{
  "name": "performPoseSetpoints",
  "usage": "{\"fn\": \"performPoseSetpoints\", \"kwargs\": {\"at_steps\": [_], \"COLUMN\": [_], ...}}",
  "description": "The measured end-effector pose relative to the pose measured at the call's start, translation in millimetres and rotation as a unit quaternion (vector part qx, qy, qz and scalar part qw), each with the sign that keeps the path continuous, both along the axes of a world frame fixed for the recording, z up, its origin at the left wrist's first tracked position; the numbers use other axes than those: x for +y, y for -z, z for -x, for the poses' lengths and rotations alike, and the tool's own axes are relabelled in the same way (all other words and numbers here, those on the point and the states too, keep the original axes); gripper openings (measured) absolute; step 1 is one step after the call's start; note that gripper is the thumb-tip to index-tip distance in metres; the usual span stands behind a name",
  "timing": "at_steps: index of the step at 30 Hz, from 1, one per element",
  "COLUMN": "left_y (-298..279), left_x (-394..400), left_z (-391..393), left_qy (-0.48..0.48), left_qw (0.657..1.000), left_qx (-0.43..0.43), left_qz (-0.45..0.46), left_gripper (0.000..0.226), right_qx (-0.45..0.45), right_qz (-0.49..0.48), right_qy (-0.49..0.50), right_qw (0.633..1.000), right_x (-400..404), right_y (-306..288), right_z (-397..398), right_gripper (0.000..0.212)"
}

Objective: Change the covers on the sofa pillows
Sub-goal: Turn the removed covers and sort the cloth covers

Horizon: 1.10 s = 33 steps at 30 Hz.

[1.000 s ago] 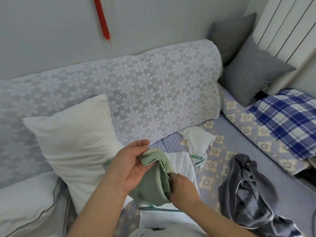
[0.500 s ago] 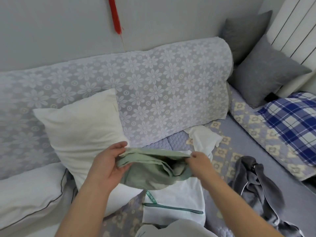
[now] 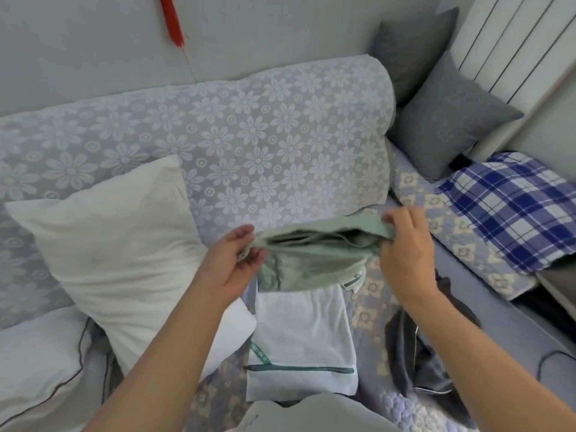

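Both hands hold the green cover (image 3: 311,263) stretched above the sofa seat (image 3: 486,294): left grip (image 3: 232,263) pinches its left end, right grip (image 3: 405,244) pinches the right, mouth gaping, nothing visible inside. The bare white pillow (image 3: 118,244) leans against the sofa back (image 3: 265,135).

green cover (image 3: 311,266) held open, bare white pillow (image 3: 118,244)
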State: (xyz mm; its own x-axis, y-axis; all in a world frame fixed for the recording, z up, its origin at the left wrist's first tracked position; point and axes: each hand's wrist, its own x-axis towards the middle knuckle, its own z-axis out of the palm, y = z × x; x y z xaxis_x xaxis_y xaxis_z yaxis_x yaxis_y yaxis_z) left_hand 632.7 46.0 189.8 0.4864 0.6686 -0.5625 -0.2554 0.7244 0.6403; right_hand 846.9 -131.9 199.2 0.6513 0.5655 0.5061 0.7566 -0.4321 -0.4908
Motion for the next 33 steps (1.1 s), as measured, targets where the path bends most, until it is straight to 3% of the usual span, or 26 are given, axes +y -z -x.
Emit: {"fn": "performPoseSetpoints", "kwargs": {"at_steps": [3, 7, 14, 17, 19, 21, 23, 24, 25, 27, 28, 29, 31, 33], "left_y": [36, 145, 302, 336, 343, 344, 344, 342, 348, 367, 379, 399, 425, 450], "left_x": [-24, -65, -146, -153, -140, -112, -75, -59, -45, -28, -27, -29, -39, -52], "left_z": [16, 29, 52, 47, 37, 22, 8, 0, -6, -17, -21, -22, -22, -10], "left_qy": [0.063, 0.088, 0.152, 0.173, 0.154, 0.076, 0.001, -0.027, -0.036, 0.043, 0.131, 0.219, 0.318, 0.323], "left_qw": [0.997, 0.969, 0.871, 0.849, 0.861, 0.903, 0.94, 0.951, 0.956, 0.955, 0.93, 0.878, 0.778, 0.754], "left_qx": [0.054, 0.225, 0.394, 0.416, 0.381, 0.292, 0.19, 0.156, 0.152, 0.235, 0.325, 0.423, 0.539, 0.568], "left_qz": [-0.001, 0.048, 0.251, 0.276, 0.299, 0.305, 0.282, 0.266, 0.247, 0.176, 0.113, 0.043, -0.054, -0.07], "left_gripper": [0.021, 0.023, 0.028, 0.019, 0.013, 0.011, 0.014, 0.016, 0.017, 0.022, 0.031, 0.042, 0.045, 0.05], "right_qx": [0.173, 0.226, 0.408, 0.432, 0.43, 0.473, 0.594, 0.646, 0.674, 0.652, 0.615, 0.583, 0.565, 0.577], "right_qz": [-0.04, 0.113, 0.428, 0.494, 0.533, 0.474, 0.286, 0.189, 0.125, 0.18, 0.256, 0.317, 0.395, 0.412], "right_qy": [0.076, 0.089, 0.093, 0.071, 0.083, 0.127, 0.172, 0.187, 0.192, 0.15, 0.123, 0.092, 0.063, 0.095], "right_qw": [0.981, 0.963, 0.801, 0.751, 0.724, 0.732, 0.733, 0.716, 0.703, 0.721, 0.735, 0.743, 0.722, 0.698], "right_x": [-33, -78, -133, -130, -113, -84, -49, -34, -21, -2, 1, 3, -4, -15], "right_y": [31, 127, 280, 327, 346, 361, 362, 361, 365, 385, 400, 416, 451, 477], "right_z": [22, 46, 65, 51, 30, -3, -37, -51, -62, -72, -71, -67, -51, -34], "right_gripper": [0.043, 0.037, 0.035, 0.032, 0.024, 0.021, 0.017, 0.014, 0.012, 0.024, 0.035, 0.045, 0.061, 0.075]}}
